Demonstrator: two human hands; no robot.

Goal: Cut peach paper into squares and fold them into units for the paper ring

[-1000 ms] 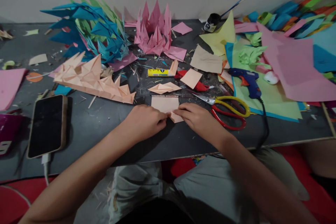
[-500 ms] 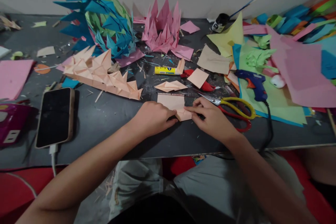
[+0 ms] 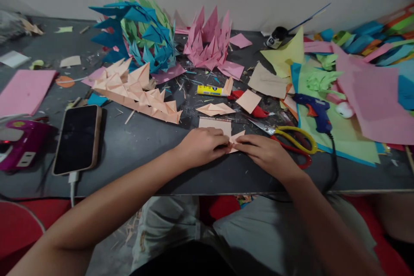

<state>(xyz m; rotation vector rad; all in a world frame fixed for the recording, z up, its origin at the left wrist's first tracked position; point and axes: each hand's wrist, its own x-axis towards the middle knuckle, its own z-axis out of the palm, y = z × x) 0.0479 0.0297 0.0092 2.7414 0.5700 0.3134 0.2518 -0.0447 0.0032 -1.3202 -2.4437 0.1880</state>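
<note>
Between my fingertips is a small piece of peach paper [image 3: 237, 136], partly folded, with one pointed flap standing up. My left hand [image 3: 207, 146] is closed on its left side, and my right hand [image 3: 263, 153] pinches it from the right. Just beyond my left hand lies a flat peach paper sheet [image 3: 215, 124], partly covered by the fingers. Behind that is a folded peach paper piece [image 3: 216, 108]. To the left rests a strip of joined peach paper points [image 3: 139, 92]. Scissors [image 3: 296, 138] with yellow and red handles lie beside my right hand.
A yellow glue stick [image 3: 210, 90], a peach square [image 3: 249, 101] and a blue glue gun [image 3: 315, 110] lie farther back. Blue-green [image 3: 145, 34] and pink [image 3: 208, 45] paper models stand near the wall. At left are a phone [image 3: 77, 140] and a purple device [image 3: 24, 142].
A flap of the peach paper has been lifted into a raised point. Both hands have moved closer around it. The whole view has shifted slightly.
</note>
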